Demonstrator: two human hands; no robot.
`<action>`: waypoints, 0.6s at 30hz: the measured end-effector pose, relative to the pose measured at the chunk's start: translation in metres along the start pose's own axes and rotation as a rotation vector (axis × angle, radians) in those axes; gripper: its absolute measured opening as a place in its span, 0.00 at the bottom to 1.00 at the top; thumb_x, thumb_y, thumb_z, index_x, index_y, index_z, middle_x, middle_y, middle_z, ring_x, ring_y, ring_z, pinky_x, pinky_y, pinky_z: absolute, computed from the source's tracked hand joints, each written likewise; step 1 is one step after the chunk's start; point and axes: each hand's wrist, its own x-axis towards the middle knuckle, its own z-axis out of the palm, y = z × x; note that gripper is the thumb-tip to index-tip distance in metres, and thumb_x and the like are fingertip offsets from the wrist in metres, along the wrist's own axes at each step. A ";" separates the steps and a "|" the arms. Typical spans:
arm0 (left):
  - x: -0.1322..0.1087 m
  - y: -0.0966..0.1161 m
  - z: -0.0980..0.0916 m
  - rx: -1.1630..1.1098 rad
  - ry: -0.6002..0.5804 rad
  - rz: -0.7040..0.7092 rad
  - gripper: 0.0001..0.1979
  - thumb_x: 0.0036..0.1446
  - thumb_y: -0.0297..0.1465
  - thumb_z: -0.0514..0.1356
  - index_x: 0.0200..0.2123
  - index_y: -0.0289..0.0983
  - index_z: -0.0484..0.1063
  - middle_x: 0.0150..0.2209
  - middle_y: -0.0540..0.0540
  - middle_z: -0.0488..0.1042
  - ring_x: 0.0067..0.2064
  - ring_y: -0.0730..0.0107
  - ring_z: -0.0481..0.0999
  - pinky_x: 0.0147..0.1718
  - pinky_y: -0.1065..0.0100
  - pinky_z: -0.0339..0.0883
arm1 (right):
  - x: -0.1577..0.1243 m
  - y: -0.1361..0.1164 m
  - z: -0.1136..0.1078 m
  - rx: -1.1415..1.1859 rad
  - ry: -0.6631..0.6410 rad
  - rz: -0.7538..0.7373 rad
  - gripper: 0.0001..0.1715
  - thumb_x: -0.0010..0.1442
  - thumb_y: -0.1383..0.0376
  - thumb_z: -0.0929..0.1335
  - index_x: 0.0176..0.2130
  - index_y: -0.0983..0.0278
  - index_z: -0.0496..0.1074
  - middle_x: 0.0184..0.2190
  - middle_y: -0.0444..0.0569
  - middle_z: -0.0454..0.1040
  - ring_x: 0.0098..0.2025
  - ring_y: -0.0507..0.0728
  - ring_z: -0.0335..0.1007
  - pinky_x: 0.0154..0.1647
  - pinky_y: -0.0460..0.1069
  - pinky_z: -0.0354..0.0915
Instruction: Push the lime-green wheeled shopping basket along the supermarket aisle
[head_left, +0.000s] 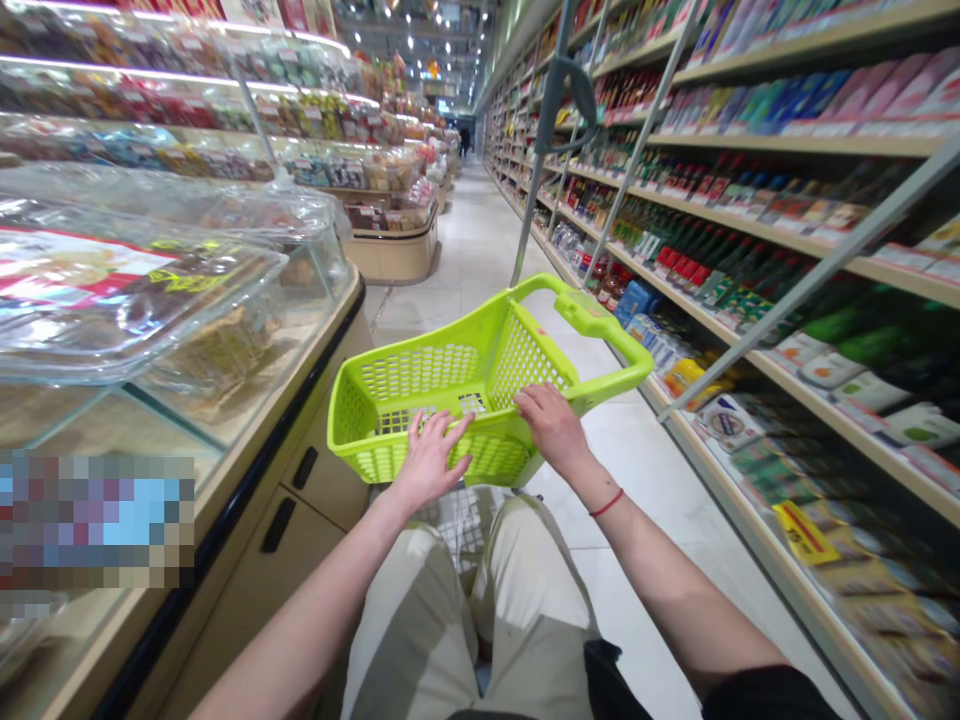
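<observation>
A lime-green shopping cart (409, 365) with perforated plastic walls stands crosswise in front of my knees, its handle pointing right. Nothing lies in the part of its basket that shows. My left hand (433, 455) rests at the near rim with its fingers spread and stretched over the edge. Farther right along the same rim, my right hand (553, 428) has its fingers curled over the edge, gripping the cart. A red string bracelet (607, 502) circles my right wrist.
On the left is a display counter (292, 420) with clear-lidded trays (135, 300) and bagged goods. Long shelves (750, 235) of bottles and packets line the right side, with slanted metal posts (817, 285) in front. A tiled aisle (476, 215) runs ahead between them.
</observation>
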 end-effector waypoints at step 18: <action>0.001 -0.001 0.001 -0.011 -0.009 0.007 0.34 0.60 0.38 0.57 0.68 0.46 0.53 0.55 0.42 0.68 0.65 0.52 0.60 0.67 0.42 0.37 | -0.017 0.113 -0.063 -0.053 0.121 0.137 0.14 0.68 0.62 0.62 0.46 0.62 0.76 0.47 0.56 0.78 0.53 0.62 0.73 0.62 0.64 0.63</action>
